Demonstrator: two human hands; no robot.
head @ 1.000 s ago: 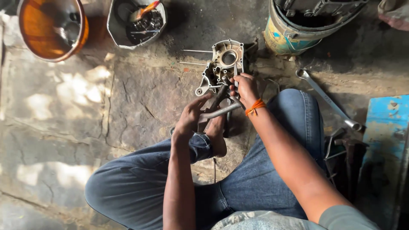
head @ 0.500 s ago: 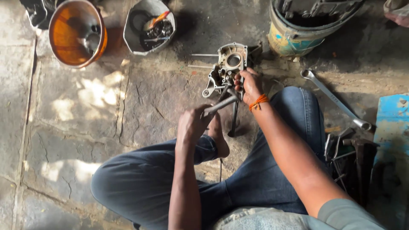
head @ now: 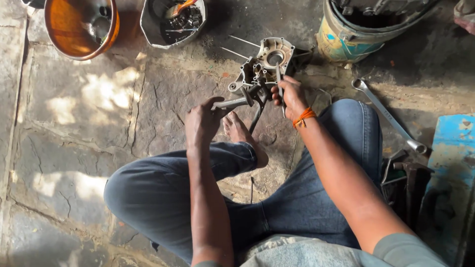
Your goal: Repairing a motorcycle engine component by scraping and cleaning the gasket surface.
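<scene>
I sit cross-legged on a stone floor, one bare foot out in front. A grey metal engine casing lies on the floor ahead of my knees. My left hand grips the handle of a metal lever tool that reaches up to the casing. My right hand, an orange thread around its wrist, holds a thin metal rod against the casing's lower edge. Thin studs stick out of the casing to the upper left.
An orange bowl and a grey tub of small parts stand at the top left. A painted bucket of parts is top right. A long spanner lies right of my knee, beside a blue board and dark tools.
The view has shifted so the casing sits further right. My left hand has slid lower along the lever handle, and my right hand stays at the casing.
</scene>
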